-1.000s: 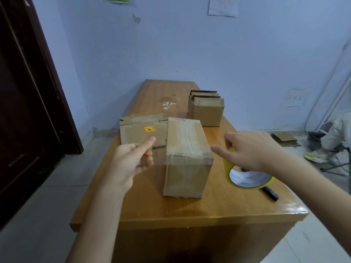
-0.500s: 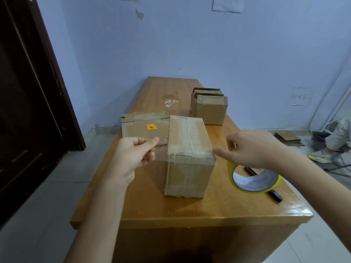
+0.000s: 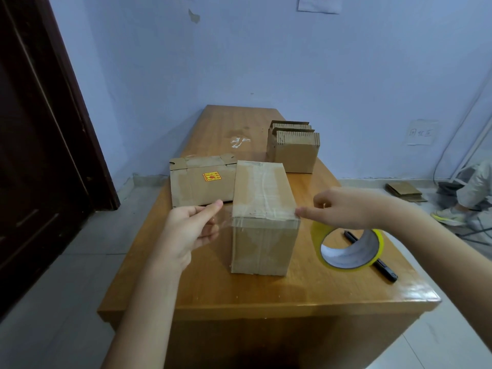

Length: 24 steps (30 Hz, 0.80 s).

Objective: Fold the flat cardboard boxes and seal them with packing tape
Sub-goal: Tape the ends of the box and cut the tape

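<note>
On the glossy wooden table [image 3: 266, 296], both hands stretch clear tape [image 3: 225, 222] across a rectangular cardboard box [image 3: 262, 209].

— What sort of place? Office?
— Bare back room, prob. for packing: plain pale-blue painted wall [image 3: 266, 62] w/ taped paper notes [image 3: 422, 132], long orange-brown wooden desk [image 3: 266, 294], grey tiled floor [image 3: 66, 275], dark brown wooden door [image 3: 34, 142].

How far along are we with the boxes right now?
Done: the front box is folded, with tape along its top. In hand: the left hand pinches a clear tape strip stretched over the near edge, and the right hand holds the tape roll. Left: a stickered box with flaps up and the flat stack behind.
</note>
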Motion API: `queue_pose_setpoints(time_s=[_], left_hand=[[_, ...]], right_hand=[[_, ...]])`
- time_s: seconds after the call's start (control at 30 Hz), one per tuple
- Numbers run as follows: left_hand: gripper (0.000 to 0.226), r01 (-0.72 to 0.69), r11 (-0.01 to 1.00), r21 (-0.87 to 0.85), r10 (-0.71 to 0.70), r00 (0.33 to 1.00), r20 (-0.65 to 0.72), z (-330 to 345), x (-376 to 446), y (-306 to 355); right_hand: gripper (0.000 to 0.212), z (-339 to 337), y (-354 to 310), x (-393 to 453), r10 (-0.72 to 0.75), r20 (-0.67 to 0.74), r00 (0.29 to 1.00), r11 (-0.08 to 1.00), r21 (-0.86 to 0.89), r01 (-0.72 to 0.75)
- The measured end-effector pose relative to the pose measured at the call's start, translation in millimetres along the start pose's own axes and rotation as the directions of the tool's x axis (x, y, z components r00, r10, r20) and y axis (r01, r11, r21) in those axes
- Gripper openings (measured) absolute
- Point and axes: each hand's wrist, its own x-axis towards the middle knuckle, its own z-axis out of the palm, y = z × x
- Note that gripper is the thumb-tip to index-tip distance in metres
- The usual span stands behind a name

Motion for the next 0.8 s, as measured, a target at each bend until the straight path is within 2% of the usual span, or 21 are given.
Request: queue_pose_setpoints(time_s=[0.23, 0.4, 0.47, 0.57, 0.63, 0.7, 0.8], left_hand=[[0.024, 0.055, 0.996, -0.068, -0.051, 0.997, 0.064, 7.1, -4.5, -9.4], [0.035, 0.11, 0.987, -0.118, -0.103, 0.992, 0.067, 13.0, -9.5, -14.8], [0.041, 0.111, 0.992, -0.061, -0.108, 0.992, 0.062, 12.9, -10.8, -16.1], [0.049, 0.142, 0.98, 0.138, -0.146, 0.989, 0.024, 9.7, -16.4, -27.6], [0.049, 0.091, 0.98, 0.179, -0.09, 0.996, -0.012, 7.0, -22.5, -38.6], [0.048, -0.038, 0.985, 0.169, 0.047, 0.998, -0.046, 8.4, -32.2, -39.9], [0.047, -0.247, 0.966, 0.072, 0.246, 0.969, 0.03, 22.6, -48.0, -26.3]], right_hand=[[0.075, 8.6, -4.7, 6.7, 0.078, 0.071, 0.994, 0.996, 0.034, -0.081], [0.108, 8.4, -1.3, 14.7, 0.11, 0.161, 0.981, 0.992, 0.046, -0.118], [0.116, 7.1, -2.3, 16.3, 0.096, 0.199, 0.975, 0.994, 0.039, -0.105], [0.117, 6.5, -5.2, 17.6, 0.062, 0.262, 0.963, 0.998, -0.014, -0.06], [0.11, 9.5, -6.9, 18.7, 0.06, 0.271, 0.961, 0.998, -0.031, -0.054], [0.102, 11.9, -8.8, 19.3, 0.058, 0.253, 0.966, 0.998, -0.018, -0.056], [0.082, 13.0, -12.4, 16.8, 0.051, 0.236, 0.97, 0.999, 0.003, -0.053]])
